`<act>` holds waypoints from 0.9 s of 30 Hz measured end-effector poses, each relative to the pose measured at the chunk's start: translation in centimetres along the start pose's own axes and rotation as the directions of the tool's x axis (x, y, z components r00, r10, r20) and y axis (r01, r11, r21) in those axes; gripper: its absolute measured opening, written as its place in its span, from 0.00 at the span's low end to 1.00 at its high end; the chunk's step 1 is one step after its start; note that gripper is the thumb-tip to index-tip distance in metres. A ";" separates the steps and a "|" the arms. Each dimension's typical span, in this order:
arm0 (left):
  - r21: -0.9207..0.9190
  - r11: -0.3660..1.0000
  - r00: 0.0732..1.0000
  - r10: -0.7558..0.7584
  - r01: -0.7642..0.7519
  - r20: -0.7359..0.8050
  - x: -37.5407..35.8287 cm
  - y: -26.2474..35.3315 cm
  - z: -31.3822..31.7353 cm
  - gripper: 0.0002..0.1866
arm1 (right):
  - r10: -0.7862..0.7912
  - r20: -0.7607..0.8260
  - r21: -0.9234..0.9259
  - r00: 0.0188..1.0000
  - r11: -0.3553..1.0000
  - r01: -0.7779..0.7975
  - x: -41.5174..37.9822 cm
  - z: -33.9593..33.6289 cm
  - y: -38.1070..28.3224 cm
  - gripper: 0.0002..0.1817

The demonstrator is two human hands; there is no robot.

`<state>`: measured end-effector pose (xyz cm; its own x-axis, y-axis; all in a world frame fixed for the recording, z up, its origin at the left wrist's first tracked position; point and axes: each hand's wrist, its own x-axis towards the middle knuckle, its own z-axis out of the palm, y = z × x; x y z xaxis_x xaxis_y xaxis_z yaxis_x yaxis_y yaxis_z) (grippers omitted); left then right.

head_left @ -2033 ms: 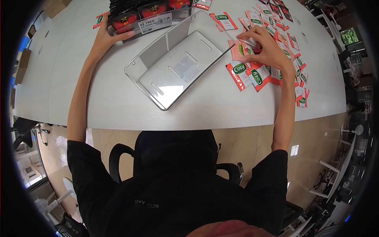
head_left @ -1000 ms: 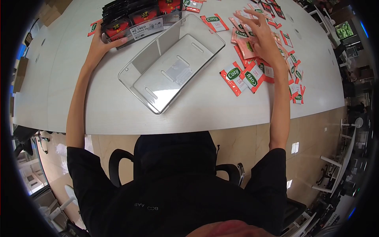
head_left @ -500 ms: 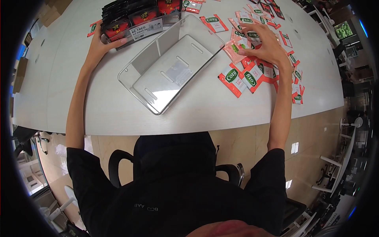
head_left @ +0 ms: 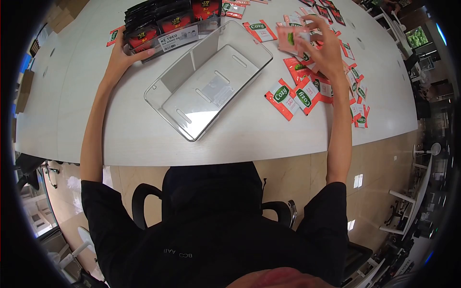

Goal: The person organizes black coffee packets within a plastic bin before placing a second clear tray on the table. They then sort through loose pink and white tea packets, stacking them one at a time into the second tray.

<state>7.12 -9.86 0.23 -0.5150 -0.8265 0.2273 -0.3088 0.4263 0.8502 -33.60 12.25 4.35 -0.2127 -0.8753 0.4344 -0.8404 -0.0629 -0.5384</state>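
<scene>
At the far left, my left hand (head_left: 120, 55) grips the near left end of a clear plastic bin (head_left: 178, 39), thumb on its front. The bin carries a printed label and holds several black-and-red coffee sachets (head_left: 175, 21). Over the right side of the table, my right hand (head_left: 327, 50) pinches a pink-and-red tea sachet (head_left: 289, 40), slightly blurred. Beneath and around that hand lie scattered red-and-white Cozy tea sachets (head_left: 306, 96), some overlapping. Between my hands a second clear plastic bin (head_left: 168, 113) sits at a slant, with a pale sticker on its bottom.
The white table (head_left: 249, 139) curves along its front edge before me. More black-and-red sachets (head_left: 332, 12) lie at the far right, and other red-and-white packets (head_left: 234, 9) at the back middle. A black chair (head_left: 144, 197) is beneath me.
My right hand has lifted the tea sachet off the pile, moving slightly up and away from me. The left hand stays on the coffee bin.
</scene>
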 end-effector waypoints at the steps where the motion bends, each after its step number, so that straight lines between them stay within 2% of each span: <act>1: -0.004 1.000 1.000 0.004 -0.004 0.002 0.0 0.1 0.0 0.56 | 0.047 -0.143 0.135 0.989 0.991 -0.027 0.0 0.0 -0.4 0.28; 2: -0.009 1.000 1.000 0.008 -0.008 0.004 0.0 0.1 0.0 0.56 | 0.047 -0.142 0.135 0.989 0.991 -0.027 0.1 -0.1 -0.5 0.28; 4: -0.018 1.000 1.000 0.004 -0.004 0.005 0.2 -0.8 -0.1 0.57 | -0.135 -0.351 -0.032 0.926 0.991 0.132 0.3 -0.5 -0.4 0.21; 5: -0.027 1.000 1.000 0.000 0.000 0.006 0.3 -1.0 -0.1 0.58 | -0.135 -0.351 -0.032 0.927 0.991 0.132 0.5 -0.7 0.0 0.21; 6: -0.027 1.000 1.000 0.000 0.000 0.007 0.3 -1.1 -0.2 0.58 | -0.334 -0.326 -0.280 0.884 0.928 0.248 0.7 -1.1 0.7 0.17; 7: -0.017 1.000 1.000 -0.008 0.008 0.009 0.3 -1.0 -0.2 0.58 | -0.515 -0.252 -0.507 0.819 0.791 0.341 0.8 -1.3 1.1 0.12; 8: -0.008 1.000 1.000 -0.016 0.016 0.011 0.3 -0.9 -0.2 0.59 | -0.514 -0.253 -0.507 0.820 0.792 0.340 0.6 -1.3 0.9 0.12; 10: -0.012 1.000 1.000 -0.018 0.018 0.010 0.3 -0.9 -0.2 0.59 | -0.175 -0.226 -0.204 0.958 0.970 0.129 0.2 -1.0 0.1 0.07; 11: -0.016 1.000 1.000 -0.020 0.021 0.009 0.3 -0.9 -0.2 0.59 | -0.175 -0.227 -0.203 0.958 0.971 0.129 0.4 -0.7 0.5 0.07; 13: -0.006 1.000 1.000 -0.014 0.014 0.008 0.3 -0.9 -0.2 0.59 | -0.175 -0.228 -0.042 0.958 0.985 0.170 0.7 0.0 1.6 0.07; 17: 0.019 1.000 1.000 -0.013 0.013 0.013 0.2 -0.4 -0.2 0.57 | -0.091 -0.126 -0.085 0.988 0.993 0.081 0.4 0.2 1.1 0.08; 19: 0.013 1.000 1.000 -0.013 0.013 0.012 0.2 -0.4 -0.1 0.56 | -0.044 -0.061 -0.210 0.997 0.977 0.031 0.4 0.1 0.8 0.09; 23: -0.021 1.000 1.000 -0.002 0.001 -0.018 0.0 -0.5 0.1 0.55 | -0.108 -0.140 -0.111 0.984 0.989 0.093 0.1 0.5 1.7 0.15; 25: 0.001 1.000 1.000 -0.003 0.003 -0.009 0.2 -0.6 -0.1 0.56 | -0.090 -0.088 -0.120 0.992 0.990 0.079 -0.1 0.4 1.6 0.23; 26: 0.026 1.000 1.000 -0.004 0.004 0.000 0.2 -0.6 -0.1 0.56 | -0.089 -0.087 -0.123 0.992 0.989 0.078 -0.2 0.5 1.7 0.23; 27: 0.023 1.000 1.000 -0.003 0.003 0.001 0.2 -0.5 0.0 0.56 | -0.123 -0.014 -0.098 0.992 0.988 0.121 -0.2 0.7 1.9 0.24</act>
<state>7.20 -10.26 -0.14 -0.5153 -0.8272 0.2242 -0.3289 0.4324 0.8396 -34.82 11.98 2.74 -0.1149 -0.8539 0.5077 -0.9047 -0.1212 -0.4085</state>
